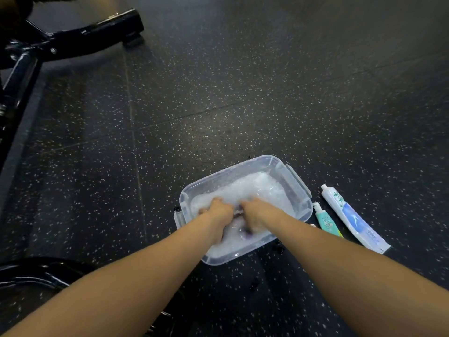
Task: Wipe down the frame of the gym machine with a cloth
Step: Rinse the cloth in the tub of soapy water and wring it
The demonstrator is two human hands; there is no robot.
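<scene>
A clear plastic tub of foamy water stands on the dark speckled floor. Both hands are down in the foam at its near end. My left hand and my right hand have their fingers curled into a purplish cloth, which shows only as small patches between and below them. The suds hide most of the cloth and the fingertips. The black frame of the gym machine lies at the far left, well away from the tub.
Two toothpaste tubes lie right of the tub: a small green one and a longer white and blue one. Another curved black frame part sits at the lower left. Water drops dot the floor round the tub.
</scene>
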